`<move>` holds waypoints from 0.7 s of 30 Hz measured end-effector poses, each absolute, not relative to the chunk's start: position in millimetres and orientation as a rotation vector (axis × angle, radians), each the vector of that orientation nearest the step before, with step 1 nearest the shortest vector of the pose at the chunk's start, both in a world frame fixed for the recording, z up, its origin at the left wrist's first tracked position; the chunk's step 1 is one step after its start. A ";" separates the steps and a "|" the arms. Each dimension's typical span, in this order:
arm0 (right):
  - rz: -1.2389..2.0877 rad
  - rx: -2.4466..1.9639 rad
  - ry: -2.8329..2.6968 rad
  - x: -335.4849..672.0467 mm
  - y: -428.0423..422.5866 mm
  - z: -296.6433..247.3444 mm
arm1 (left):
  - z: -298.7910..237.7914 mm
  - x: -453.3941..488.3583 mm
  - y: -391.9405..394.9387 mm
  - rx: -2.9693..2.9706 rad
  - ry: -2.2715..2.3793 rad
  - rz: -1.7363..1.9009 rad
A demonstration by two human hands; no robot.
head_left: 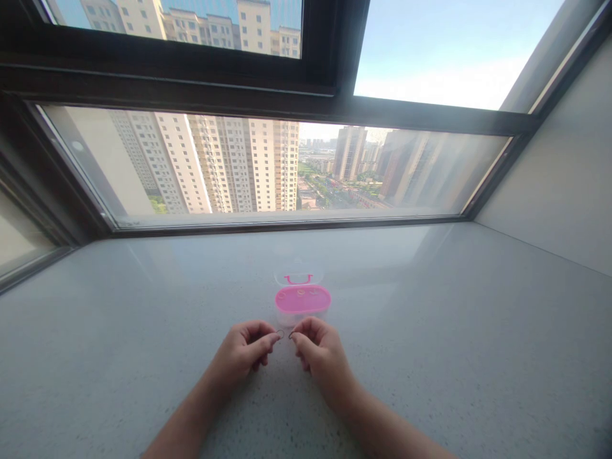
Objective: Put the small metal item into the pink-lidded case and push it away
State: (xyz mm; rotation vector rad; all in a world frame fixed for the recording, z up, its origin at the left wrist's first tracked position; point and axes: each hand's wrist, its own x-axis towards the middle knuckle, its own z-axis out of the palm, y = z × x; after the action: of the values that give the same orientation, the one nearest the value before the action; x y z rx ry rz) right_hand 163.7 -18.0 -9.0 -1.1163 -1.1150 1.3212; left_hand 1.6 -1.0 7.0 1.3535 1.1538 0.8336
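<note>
My left hand [252, 347] is closed in a pinch on a small thin ring [280, 333], which sticks out past the fingertips. Close beside it, my right hand [319, 352] pinches a small dark ring [291, 335], mostly covered by the fingers. A narrow gap separates the two rings. Just beyond my hands stands an oval clear plastic box with a pink tray [302, 303]. Several small ring-like pieces lie along the tray's far side. Behind it, the clear lid with a pink handle [299, 280] is swung back.
The box and my forearms are on a pale speckled stone sill [430, 331]. A dark window frame [287, 228] borders its far edge, with tall buildings outside. A white wall [559, 172] rises at the right.
</note>
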 end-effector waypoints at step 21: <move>1.335 -1.124 -1.126 163.1 -17.8 -8.4 | 5.5 1.7 -1.4 1.348 1.164 0.860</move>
State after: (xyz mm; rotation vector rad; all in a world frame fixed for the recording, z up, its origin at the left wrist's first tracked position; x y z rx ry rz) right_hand 163.1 -17.8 -8.4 -1.1236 -1.1259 1.3351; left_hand 1.7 -1.4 5.5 1.3480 1.1637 0.8603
